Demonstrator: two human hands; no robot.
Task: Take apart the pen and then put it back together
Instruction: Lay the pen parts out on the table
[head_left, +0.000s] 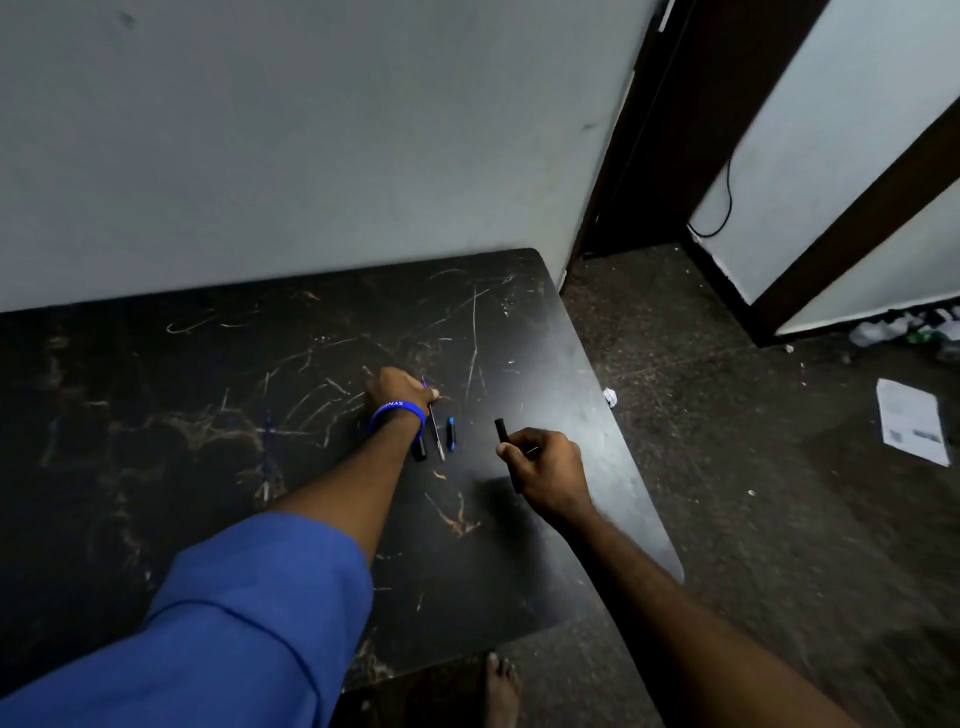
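Observation:
The pen lies in parts on a scratched black table (218, 395). My left hand (397, 389), with a blue wristband, rests on the table and pinches the far end of the thin refill (436, 434). A short black piece (420, 449) lies just left of the refill, beside my wrist. A small blue piece (451, 432) lies just right of it. My right hand (545, 470) is closed around the black pen barrel (501, 430), whose far end sticks up past my fingers; its lower end shows below the hand.
The table stands against a pale wall (311, 156). Its right edge (623, 447) drops to a dark speckled floor with a crumpled scrap (611, 397), a sheet of paper (911, 421) and a dark door frame (670, 130). A bare foot (501, 686) shows below the front edge.

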